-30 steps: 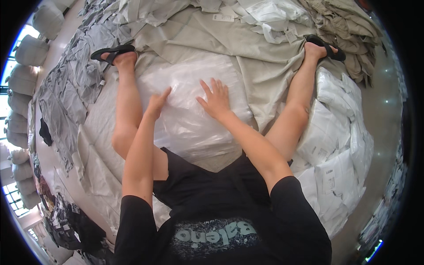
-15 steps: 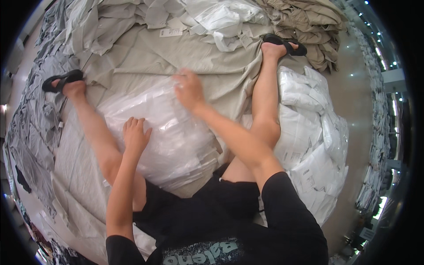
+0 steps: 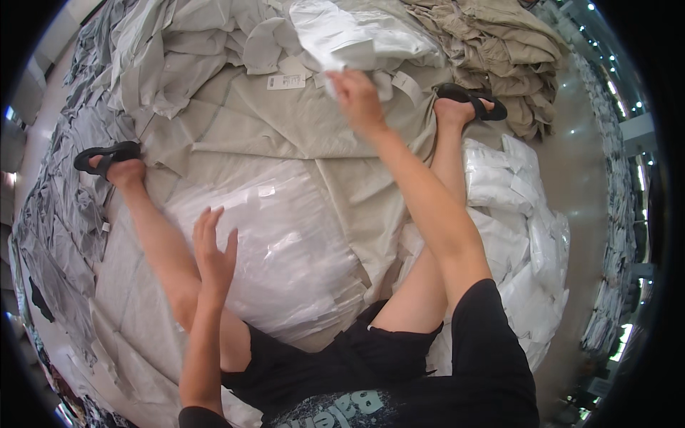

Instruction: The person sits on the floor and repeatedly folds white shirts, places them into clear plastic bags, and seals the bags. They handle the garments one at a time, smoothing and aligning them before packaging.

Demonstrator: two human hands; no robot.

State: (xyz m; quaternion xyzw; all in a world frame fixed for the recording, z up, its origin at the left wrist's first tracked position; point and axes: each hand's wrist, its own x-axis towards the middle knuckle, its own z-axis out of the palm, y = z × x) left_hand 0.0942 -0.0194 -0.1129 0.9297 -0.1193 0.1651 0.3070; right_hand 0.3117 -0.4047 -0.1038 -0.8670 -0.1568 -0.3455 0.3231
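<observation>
Person seated on floor, legs spread, among heaps of fabric. Right hand (image 3: 359, 100) stretched far forward, grip closed on edge of clear plastic bag (image 3: 357, 32) holding white folded cloth (bag lies at far side, atop beige garments (image 3: 300, 118)). Left hand (image 3: 212, 250) open, fingers spread, nothing in grip, hovering just over stack of plastic-wrapped packs (image 3: 278, 242) between legs; contact cannot be told. Black sandals (image 3: 107, 158) on both feet. White packed bundles (image 3: 514, 207) beside right leg. Grey cut pieces (image 3: 57, 228) at left.
</observation>
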